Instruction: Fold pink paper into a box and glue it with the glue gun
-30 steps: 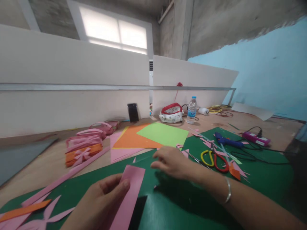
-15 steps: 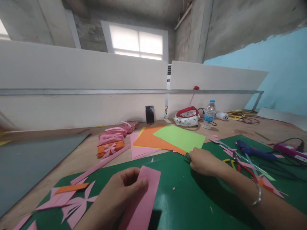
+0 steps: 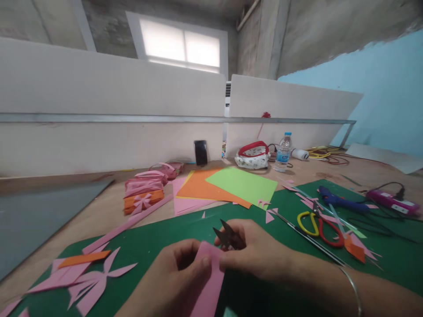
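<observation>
My left hand (image 3: 172, 277) is closed round the top of a pink paper strip (image 3: 208, 286), thumb pressed on its face, low in the middle of the view. My right hand (image 3: 254, 251) sits right beside it, gripping small black snips (image 3: 228, 235) whose open blades point up and left just above the strip's top edge. Both hands hover over a green cutting mat (image 3: 148, 242). A bangle shows on my right wrist.
Red-and-yellow scissors (image 3: 317, 222), a blue glue gun (image 3: 337, 200) and pink scraps lie on the mat's right. Orange and green sheets (image 3: 241, 185), pink bows (image 3: 143, 193), a phone (image 3: 200, 152), a pouch (image 3: 251, 157) and a bottle (image 3: 283, 152) stand behind. Pink cut-outs (image 3: 86, 281) lie left.
My right hand has come back from the far edge of the mat to the strip, now carrying the black snips. The left hand keeps its hold on the pink strip.
</observation>
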`<action>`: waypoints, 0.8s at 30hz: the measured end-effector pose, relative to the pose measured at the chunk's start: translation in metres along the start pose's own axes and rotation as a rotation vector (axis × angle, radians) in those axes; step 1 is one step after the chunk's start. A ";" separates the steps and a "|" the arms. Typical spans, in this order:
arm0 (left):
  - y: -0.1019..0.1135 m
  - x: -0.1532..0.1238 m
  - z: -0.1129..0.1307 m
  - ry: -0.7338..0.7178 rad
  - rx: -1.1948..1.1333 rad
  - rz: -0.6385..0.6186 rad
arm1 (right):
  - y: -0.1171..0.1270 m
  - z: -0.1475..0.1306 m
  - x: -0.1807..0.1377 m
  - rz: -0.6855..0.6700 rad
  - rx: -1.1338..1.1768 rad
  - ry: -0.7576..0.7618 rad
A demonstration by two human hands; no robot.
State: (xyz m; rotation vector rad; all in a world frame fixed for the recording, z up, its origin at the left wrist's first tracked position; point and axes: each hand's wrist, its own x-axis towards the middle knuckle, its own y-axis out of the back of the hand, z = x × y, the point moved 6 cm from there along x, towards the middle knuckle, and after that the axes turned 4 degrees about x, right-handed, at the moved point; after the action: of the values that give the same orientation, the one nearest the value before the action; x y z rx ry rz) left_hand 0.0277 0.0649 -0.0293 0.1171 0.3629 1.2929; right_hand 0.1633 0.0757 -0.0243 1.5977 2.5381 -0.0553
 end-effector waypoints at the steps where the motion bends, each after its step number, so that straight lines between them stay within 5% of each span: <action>1: 0.000 0.000 -0.001 0.015 0.012 0.005 | -0.001 0.000 0.000 0.005 0.002 0.012; 14: -0.010 0.006 -0.018 0.041 -0.049 -0.042 | -0.005 0.000 -0.003 -0.073 -0.058 0.070; 20: 0.002 0.000 -0.005 0.051 -0.048 0.055 | 0.013 -0.023 -0.011 0.095 -0.697 0.429; 24: 0.006 -0.002 -0.001 0.044 -0.041 0.083 | 0.014 -0.019 -0.011 -0.046 -0.852 0.312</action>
State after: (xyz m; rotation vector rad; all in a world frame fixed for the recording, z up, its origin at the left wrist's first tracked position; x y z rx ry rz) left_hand 0.0216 0.0648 -0.0284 0.0702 0.3719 1.3853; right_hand 0.1784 0.0735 -0.0035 1.2380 2.2591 1.1724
